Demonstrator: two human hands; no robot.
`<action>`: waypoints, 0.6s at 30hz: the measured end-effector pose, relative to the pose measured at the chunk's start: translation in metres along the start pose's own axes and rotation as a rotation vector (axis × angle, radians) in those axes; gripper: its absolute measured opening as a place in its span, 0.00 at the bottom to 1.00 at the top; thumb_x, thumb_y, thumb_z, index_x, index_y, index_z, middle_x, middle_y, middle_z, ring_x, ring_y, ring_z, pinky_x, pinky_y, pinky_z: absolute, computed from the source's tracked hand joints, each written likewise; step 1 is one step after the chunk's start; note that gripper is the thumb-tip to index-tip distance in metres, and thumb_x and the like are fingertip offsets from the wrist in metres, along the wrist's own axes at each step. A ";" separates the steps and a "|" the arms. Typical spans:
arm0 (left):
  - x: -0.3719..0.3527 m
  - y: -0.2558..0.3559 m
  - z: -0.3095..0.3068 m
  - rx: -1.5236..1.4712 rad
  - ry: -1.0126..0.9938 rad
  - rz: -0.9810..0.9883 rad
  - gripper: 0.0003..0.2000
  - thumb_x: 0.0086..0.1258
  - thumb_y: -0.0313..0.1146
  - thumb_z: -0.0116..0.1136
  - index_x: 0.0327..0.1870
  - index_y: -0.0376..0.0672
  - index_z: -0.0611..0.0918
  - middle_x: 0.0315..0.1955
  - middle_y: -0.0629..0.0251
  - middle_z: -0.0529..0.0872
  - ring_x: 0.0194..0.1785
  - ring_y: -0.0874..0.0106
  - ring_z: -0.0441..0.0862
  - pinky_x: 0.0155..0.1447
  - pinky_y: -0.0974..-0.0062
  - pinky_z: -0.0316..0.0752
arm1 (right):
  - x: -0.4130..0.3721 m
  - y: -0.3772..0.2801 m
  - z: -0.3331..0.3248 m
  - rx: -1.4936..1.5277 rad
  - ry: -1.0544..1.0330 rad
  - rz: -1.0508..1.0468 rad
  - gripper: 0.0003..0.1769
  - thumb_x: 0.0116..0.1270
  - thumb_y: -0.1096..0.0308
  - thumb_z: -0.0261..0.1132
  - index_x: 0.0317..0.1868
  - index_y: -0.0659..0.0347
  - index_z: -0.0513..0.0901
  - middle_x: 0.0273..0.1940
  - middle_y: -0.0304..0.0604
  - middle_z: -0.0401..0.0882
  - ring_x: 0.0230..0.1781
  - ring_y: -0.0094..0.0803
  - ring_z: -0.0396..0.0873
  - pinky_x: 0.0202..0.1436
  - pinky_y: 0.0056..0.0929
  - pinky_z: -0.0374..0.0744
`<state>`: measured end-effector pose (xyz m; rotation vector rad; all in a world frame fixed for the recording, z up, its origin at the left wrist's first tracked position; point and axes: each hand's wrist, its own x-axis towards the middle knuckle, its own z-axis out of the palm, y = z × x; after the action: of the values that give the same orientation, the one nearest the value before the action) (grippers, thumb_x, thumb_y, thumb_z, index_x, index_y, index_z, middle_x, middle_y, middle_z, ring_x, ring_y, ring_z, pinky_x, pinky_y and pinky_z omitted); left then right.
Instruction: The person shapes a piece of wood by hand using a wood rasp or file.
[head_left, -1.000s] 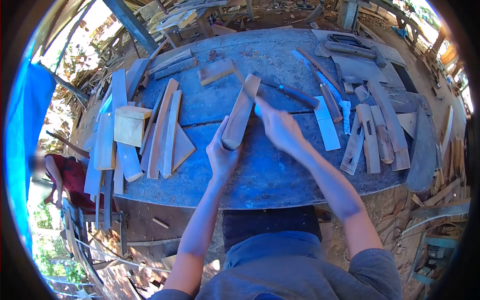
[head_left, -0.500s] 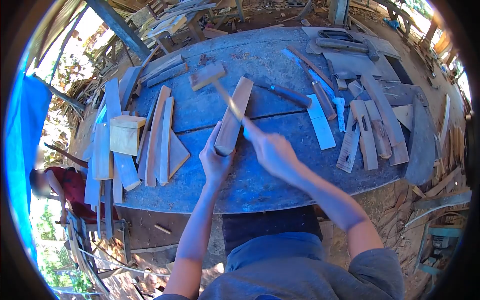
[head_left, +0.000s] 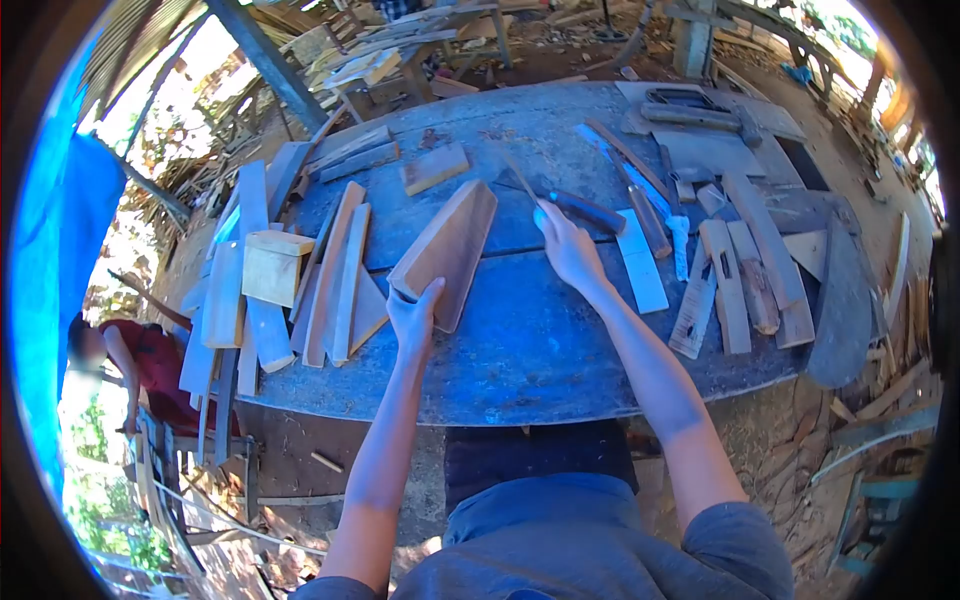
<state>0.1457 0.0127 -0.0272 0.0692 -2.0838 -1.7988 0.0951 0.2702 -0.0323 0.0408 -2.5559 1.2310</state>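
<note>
My left hand (head_left: 412, 312) is wrapped around the near end of a thick wooden block (head_left: 462, 262), which is tilted up over the table with a broad side face showing. To its right, my right hand (head_left: 572, 250) grips a slim hand tool (head_left: 522, 180); its narrow, slightly blurred shaft points up and left, apart from the block. Fingers cover the tool's handle, and I cannot tell its exact kind. Just beyond the hand lies a dark-handled tool (head_left: 588, 212). A small flat wood piece (head_left: 436, 169) rests behind the block.
Wood strips (head_left: 340, 270) and a pale box-like block (head_left: 277, 268) crowd the left of the blue worktable (head_left: 510, 370). On the right are a white strip (head_left: 641, 262), slotted wood pieces (head_left: 727, 285) and a dark metal-framed tool (head_left: 690, 105). Another person (head_left: 150, 370) is at far left.
My left hand has turned the block so its broad side shows. My right hand has moved right and away from it, taking the slim tool off the block. The view has shifted slightly.
</note>
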 end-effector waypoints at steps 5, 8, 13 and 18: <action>0.010 -0.011 -0.008 -0.361 0.022 -0.283 0.27 0.61 0.33 0.72 0.60 0.37 0.76 0.51 0.61 0.83 0.54 0.67 0.82 0.58 0.69 0.77 | -0.052 -0.002 -0.054 -0.312 -0.077 0.015 0.20 0.75 0.58 0.57 0.66 0.46 0.76 0.39 0.54 0.85 0.39 0.59 0.84 0.40 0.56 0.80; 0.005 0.005 -0.013 -0.515 0.013 -0.425 0.24 0.64 0.37 0.68 0.59 0.39 0.77 0.51 0.60 0.83 0.54 0.65 0.82 0.58 0.67 0.79 | -0.063 0.009 -0.066 -0.456 -0.016 -0.073 0.21 0.73 0.61 0.60 0.65 0.49 0.78 0.47 0.50 0.81 0.46 0.51 0.81 0.42 0.48 0.81; 0.000 -0.001 -0.033 -0.750 -0.063 -0.587 0.27 0.66 0.43 0.65 0.63 0.40 0.74 0.54 0.55 0.82 0.56 0.61 0.82 0.60 0.61 0.80 | -0.079 0.006 -0.058 -0.640 0.295 -0.437 0.24 0.73 0.64 0.62 0.68 0.57 0.76 0.55 0.47 0.72 0.51 0.43 0.72 0.48 0.36 0.77; -0.014 -0.017 -0.054 -0.781 -0.189 -0.524 0.33 0.62 0.41 0.68 0.67 0.39 0.71 0.57 0.54 0.81 0.61 0.59 0.80 0.65 0.60 0.77 | -0.087 -0.044 -0.064 0.456 0.005 0.014 0.27 0.81 0.55 0.53 0.73 0.58 0.70 0.59 0.45 0.73 0.57 0.37 0.73 0.57 0.42 0.76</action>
<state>0.1719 -0.0376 -0.0414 0.2546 -1.3926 -2.9133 0.2010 0.2825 0.0136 0.1179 -2.2209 1.7876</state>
